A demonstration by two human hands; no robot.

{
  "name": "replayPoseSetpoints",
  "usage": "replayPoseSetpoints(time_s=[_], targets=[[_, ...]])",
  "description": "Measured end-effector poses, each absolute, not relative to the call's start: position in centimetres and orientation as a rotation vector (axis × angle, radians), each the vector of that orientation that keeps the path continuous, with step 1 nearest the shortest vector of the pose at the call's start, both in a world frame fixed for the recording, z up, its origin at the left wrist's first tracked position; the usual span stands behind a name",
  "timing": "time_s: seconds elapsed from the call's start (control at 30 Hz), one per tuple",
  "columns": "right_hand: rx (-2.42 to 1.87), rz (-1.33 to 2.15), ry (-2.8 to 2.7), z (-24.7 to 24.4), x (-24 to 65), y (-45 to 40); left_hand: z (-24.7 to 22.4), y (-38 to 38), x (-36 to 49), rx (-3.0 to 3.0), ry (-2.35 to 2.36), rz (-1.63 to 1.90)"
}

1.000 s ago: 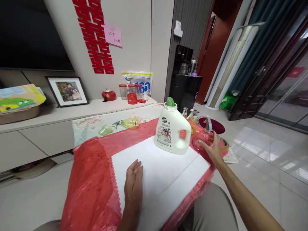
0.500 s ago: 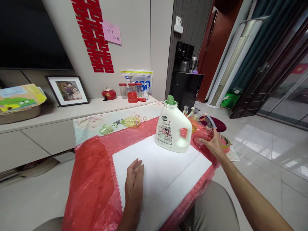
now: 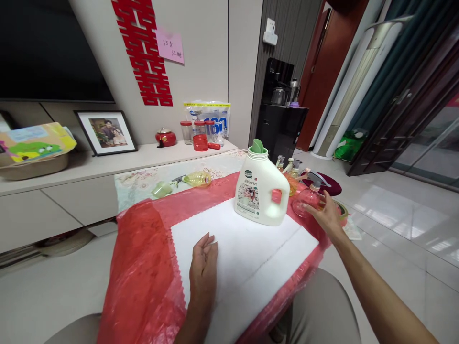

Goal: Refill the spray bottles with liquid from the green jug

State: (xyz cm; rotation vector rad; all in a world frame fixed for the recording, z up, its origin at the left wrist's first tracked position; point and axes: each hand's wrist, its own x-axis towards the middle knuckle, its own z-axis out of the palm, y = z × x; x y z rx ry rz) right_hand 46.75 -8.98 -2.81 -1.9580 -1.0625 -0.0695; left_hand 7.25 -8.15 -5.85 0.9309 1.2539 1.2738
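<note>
A cream-white detergent jug point(image 3: 263, 191) stands upright on a white board point(image 3: 247, 253), a green cap or scoop point(image 3: 257, 145) sitting in its mouth. My left hand point(image 3: 203, 267) rests on its side over the board, fingers loosely bent and holding nothing. At the table's right side, my right hand point(image 3: 325, 212) has thumb and fingers apart beside a clear, rounded bottle point(image 3: 303, 204) with a dispenser top. The thumb overlaps the bottle's front; whether it touches is hard to tell. Behind are several pump bottles point(image 3: 292, 179).
Red plastic film point(image 3: 143, 267) drapes the table. A yellowish bottle point(image 3: 198, 179) and a pale green cup-like piece point(image 3: 162, 189) lie at the back. A roll of tape point(image 3: 341, 210) sits at the right edge. Red-lidded jars point(image 3: 186, 131) stand on the cabinet.
My right hand has drawn slightly right from the clear bottle, its fingers away from the neck. The view has shifted a little; the jug and my left hand stay in place.
</note>
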Motion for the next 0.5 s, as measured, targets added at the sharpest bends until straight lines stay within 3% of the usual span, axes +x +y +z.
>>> replayPoseSetpoints(time_s=[0.5], targets=[[-2.034, -0.184, -0.945, -1.8, 45.2, -6.9, -5.6, -8.1, 7.3, 0.944, 1.244, 1.281]])
